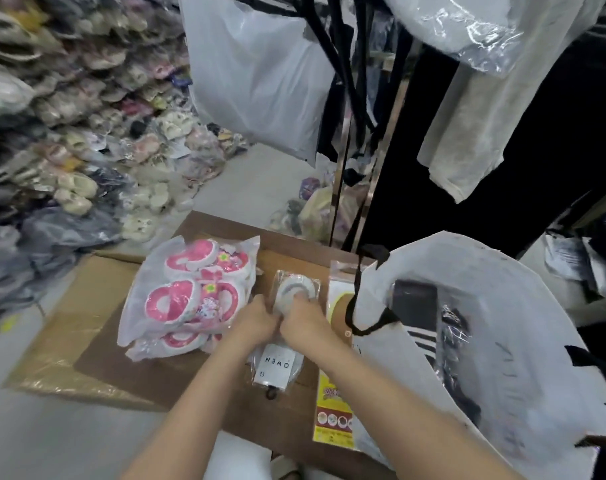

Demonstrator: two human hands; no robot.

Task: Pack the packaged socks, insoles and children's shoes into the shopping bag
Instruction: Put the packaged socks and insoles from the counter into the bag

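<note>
You've got the sock pack (287, 327) flat mid-table, pink children's shoes (190, 296) bagged left of it, insoles (339, 344) right, white shopping bag (495, 341) open beyond.

Shop stockroom: heaped bagged shoes (87, 133), hanging wrapped garments (468, 98).

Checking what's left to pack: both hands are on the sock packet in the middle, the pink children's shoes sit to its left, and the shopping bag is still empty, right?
Not empty. The head view shows the shopping bag already holds dark packaged items. The rest stands: left hand and right hand on the sock packet, pink children's shoes to its left.
</note>
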